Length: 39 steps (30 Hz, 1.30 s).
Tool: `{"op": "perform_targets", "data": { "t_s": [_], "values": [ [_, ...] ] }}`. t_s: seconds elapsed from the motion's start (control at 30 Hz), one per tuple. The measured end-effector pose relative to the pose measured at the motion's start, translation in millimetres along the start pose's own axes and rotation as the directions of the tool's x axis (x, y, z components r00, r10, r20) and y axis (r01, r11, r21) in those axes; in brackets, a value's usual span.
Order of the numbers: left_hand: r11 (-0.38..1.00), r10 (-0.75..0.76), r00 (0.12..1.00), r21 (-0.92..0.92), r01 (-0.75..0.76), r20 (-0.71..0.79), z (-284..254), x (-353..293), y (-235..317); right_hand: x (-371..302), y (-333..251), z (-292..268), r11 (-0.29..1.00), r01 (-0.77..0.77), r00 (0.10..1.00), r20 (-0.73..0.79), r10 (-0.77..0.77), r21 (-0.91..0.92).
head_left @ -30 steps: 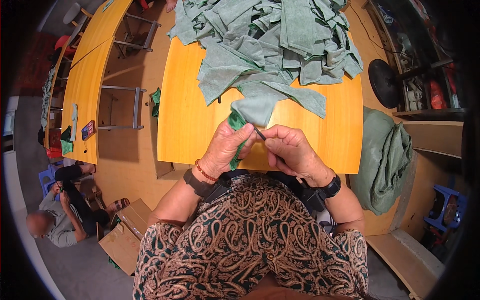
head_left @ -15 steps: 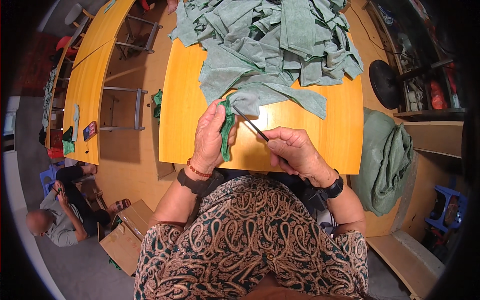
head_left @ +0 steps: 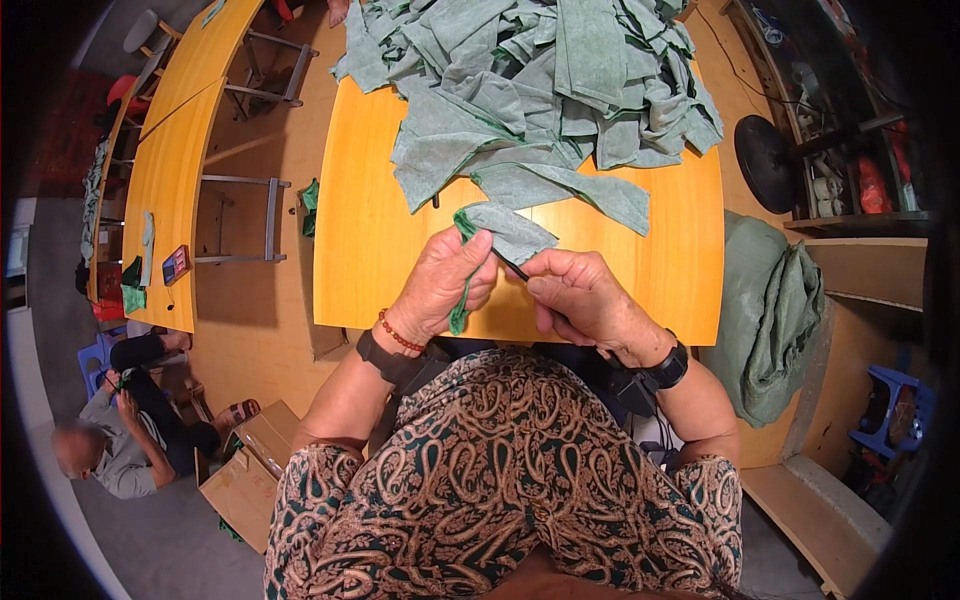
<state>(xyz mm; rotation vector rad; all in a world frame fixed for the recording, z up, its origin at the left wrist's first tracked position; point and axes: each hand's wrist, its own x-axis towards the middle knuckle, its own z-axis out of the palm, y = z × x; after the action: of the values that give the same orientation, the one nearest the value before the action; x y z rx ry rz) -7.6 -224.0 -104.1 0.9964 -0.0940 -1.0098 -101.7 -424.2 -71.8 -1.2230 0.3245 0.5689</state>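
My left hand is closed on a small fabric piece, pale grey-green with a brighter green edge that hangs below my fingers. Between the fingertips of my right hand is a thin black rod. Its far end reaches the cloth beside my left thumb, and whether it goes inside a fold I cannot tell. Both hands are over the near part of the yellow table. Just beyond them lies a loose strip of the same cloth, touching a large heap of similar pieces.
A short black object lies left of the heap. Right of the table sits a bulky green fabric bundle, with shelves behind. At left are another long table, a cardboard box and a seated person.
My left hand has shifted right and turned the cloth, whose grey part now spreads toward my right hand. Less of the rod shows between my hands. A short black object has come into sight.
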Motion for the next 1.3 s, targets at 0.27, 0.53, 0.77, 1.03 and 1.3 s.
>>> {"op": "perform_targets", "data": {
  "t_s": [0.27,0.53,0.77,1.03,1.3],
  "values": [
    [0.976,0.144,0.974,-0.136,-0.168,-0.174,16,-1,-3,14,29,12,0.984,0.180,0.977,-0.117,-0.179,-0.005],
    [0.959,0.276,0.947,-0.011,-0.282,-0.164,-11,8,1,5,17,7,0.981,0.178,0.980,-0.080,-0.183,-0.072],
    [0.845,0.521,0.833,0.251,-0.472,-0.185,0,9,14,3,6,2,0.960,0.180,0.978,-0.061,-0.198,-0.214],
    [0.925,0.380,0.909,0.060,-0.376,-0.169,7,2,3,28,30,14,0.780,0.516,0.822,-0.053,-0.568,-0.356],
    [0.913,0.358,0.914,-0.137,-0.385,-0.189,-20,-4,12,-10,2,11,0.992,0.086,0.996,-0.005,-0.086,-0.098]
  ]
}}
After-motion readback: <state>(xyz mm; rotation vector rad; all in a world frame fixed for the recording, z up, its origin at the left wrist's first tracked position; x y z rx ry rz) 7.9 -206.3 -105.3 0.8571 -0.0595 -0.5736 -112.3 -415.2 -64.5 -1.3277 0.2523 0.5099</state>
